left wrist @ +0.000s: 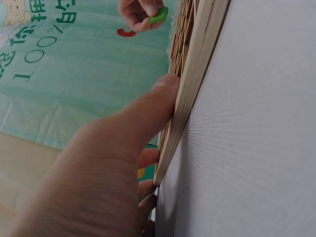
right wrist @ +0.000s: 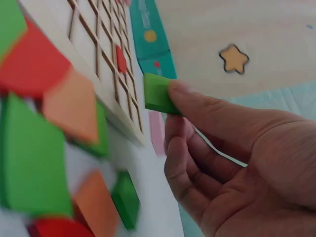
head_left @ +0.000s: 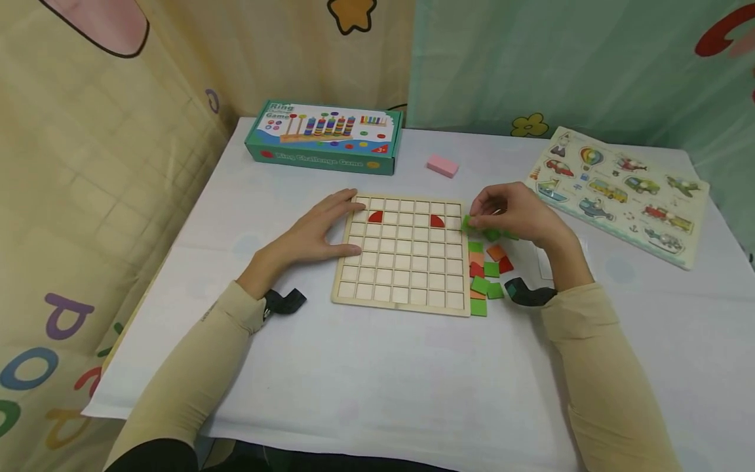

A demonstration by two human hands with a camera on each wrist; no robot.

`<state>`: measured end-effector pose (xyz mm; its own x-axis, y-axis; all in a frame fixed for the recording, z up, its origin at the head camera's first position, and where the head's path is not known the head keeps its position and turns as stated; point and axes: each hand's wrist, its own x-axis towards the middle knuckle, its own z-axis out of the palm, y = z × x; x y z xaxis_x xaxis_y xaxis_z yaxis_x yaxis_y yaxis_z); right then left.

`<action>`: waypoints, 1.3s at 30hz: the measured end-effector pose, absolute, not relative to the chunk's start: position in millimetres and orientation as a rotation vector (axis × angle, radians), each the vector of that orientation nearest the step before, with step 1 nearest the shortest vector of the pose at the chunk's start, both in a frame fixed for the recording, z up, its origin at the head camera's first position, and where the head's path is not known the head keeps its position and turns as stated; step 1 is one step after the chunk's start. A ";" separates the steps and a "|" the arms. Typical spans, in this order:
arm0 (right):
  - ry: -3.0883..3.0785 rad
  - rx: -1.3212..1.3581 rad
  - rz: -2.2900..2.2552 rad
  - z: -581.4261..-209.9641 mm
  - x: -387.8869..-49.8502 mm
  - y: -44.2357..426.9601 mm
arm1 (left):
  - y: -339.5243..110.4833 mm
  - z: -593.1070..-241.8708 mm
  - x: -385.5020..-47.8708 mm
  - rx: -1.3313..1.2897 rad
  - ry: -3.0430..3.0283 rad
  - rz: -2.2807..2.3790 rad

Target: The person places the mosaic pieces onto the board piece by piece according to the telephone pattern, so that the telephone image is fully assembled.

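A square wooden grid board (head_left: 401, 255) lies on the table, with two red quarter-circle tiles (head_left: 375, 217) in its upper cells. My left hand (head_left: 315, 229) rests along the board's left edge, thumb and fingers spread apart; in the left wrist view the thumb (left wrist: 153, 101) touches the rim. Over the board's upper right edge, my right hand (head_left: 519, 213) pinches a green tile (right wrist: 159, 93) between thumb and fingers. Below that hand, loose green, orange and red tiles (head_left: 492, 269) lie against the board's right side, some overlapping.
At the back left stands a green ring game box (head_left: 321, 137). A pink block (head_left: 442, 166) lies behind the board. To the right is a flat picture board (head_left: 619, 196) with vehicles. Curtains hang along the table's back and left sides.
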<state>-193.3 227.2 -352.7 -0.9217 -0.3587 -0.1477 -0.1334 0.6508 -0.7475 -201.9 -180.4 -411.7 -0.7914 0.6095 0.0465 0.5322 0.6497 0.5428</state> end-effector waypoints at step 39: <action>2.689 -0.515 -1.072 -368.1 -184.1 180.8 | -179.7 -412.1 -202.6 0.953 2.725 0.822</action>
<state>-184.1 180.8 -368.1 -0.9190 -0.3902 -0.0564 -0.2444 0.6761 -0.6951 -202.6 -179.7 -412.1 -0.7898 0.6116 0.0464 0.5353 0.6504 0.5389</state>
